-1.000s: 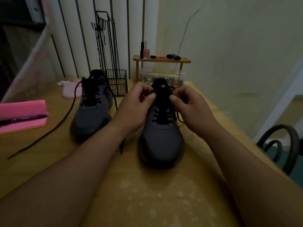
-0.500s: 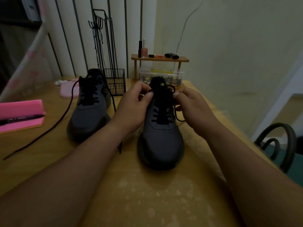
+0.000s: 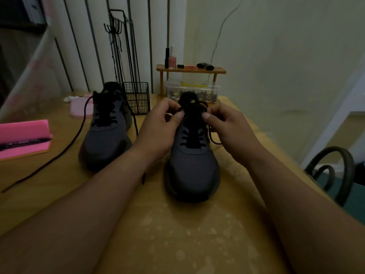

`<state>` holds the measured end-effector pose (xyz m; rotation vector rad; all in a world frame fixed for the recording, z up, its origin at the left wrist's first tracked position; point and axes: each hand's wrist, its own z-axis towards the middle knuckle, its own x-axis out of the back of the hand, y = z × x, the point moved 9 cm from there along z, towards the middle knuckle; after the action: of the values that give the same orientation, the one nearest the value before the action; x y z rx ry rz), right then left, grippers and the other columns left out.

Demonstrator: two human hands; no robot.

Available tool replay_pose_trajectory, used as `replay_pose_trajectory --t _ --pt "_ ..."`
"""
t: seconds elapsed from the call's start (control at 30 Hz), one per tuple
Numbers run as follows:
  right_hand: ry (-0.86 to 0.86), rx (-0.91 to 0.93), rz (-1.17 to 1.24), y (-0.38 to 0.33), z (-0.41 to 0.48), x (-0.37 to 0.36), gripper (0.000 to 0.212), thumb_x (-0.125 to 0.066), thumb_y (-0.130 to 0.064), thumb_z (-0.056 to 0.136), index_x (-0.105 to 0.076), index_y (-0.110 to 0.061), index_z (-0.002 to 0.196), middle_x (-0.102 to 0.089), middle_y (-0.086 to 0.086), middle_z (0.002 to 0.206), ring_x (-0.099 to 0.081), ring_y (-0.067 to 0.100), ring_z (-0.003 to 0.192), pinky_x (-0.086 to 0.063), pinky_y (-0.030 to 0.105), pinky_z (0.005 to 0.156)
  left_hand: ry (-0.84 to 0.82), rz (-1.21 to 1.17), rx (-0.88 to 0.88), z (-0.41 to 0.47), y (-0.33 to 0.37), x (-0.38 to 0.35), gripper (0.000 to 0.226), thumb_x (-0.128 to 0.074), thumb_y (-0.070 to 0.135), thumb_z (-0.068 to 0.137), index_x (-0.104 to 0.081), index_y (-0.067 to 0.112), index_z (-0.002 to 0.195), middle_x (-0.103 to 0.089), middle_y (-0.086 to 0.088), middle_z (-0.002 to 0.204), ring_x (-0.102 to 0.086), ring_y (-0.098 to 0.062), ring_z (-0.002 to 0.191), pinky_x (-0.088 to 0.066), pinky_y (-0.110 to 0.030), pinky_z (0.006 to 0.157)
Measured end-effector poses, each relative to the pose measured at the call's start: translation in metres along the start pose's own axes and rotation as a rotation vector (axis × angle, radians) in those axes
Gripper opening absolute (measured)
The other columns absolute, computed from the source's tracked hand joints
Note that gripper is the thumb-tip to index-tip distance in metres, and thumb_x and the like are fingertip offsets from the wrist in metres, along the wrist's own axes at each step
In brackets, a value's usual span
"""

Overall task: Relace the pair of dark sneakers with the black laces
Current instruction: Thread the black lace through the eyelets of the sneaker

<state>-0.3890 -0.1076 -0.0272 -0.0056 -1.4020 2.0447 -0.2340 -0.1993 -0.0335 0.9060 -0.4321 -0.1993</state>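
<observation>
wooden table (image 3: 177, 224) | on it: near sneaker (image 3: 192, 169); far sneaker (image 3: 106, 139); pink foam block (image 3: 23, 139); wire basket (image 3: 138, 97); clear box (image 3: 192, 89); small shelf (image 3: 190, 69)

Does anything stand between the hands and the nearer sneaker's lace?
Nothing visible does: the left hand and right hand pinch the black lace at the top of the dark grey fabric sneaker.

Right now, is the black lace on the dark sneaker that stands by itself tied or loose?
Loose: the untouched dark grey sneaker is threaded, but its black lace trails untied across the wooden table.
</observation>
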Motion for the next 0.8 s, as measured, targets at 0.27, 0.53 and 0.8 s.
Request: replay_pose_trajectory --t 0.27,0.53,0.8 --pt "-0.008 -0.123 0.161 0.008 -0.001 0.002 0.011 -0.061 -0.017 0.104 -0.067 -0.010 0.098 -0.066 0.002 0.091 -0.062 0.005 0.079 -0.051 0.016 0.064 -0.009 -0.030 0.015 0.001 -0.002 -0.001 0.005 -0.061 0.018 0.105 -0.064 0.015 0.108 -0.070 0.001 0.096 -0.068 -0.008 0.085 -0.059 -0.024 0.072" --pt "-0.008 -0.147 0.197 0.014 -0.001 0.002 0.011 -0.062 -0.019 0.104 -0.069 -0.015 0.095 -0.070 0.001 0.092 -0.066 0.011 0.086 -0.053 0.020 0.070 0.033 0.022 -0.027 0.001 0.000 0.002 0.005 -0.059 0.018 0.106 -0.060 0.020 0.102 -0.066 0.003 0.096 -0.065 -0.013 0.089 -0.056 -0.031 0.077" --pt "-0.005 -0.154 0.202 0.015 0.000 0.001 0.010 -0.062 -0.019 0.104 -0.068 -0.014 0.097 -0.069 0.000 0.092 -0.066 0.010 0.086 -0.054 0.024 0.075 0.073 -0.023 -0.024 0.000 0.003 0.004 0.003 -0.054 0.014 0.108 -0.056 0.014 0.106 -0.066 -0.006 0.097 -0.063 -0.012 0.079 -0.055 -0.028 0.070"
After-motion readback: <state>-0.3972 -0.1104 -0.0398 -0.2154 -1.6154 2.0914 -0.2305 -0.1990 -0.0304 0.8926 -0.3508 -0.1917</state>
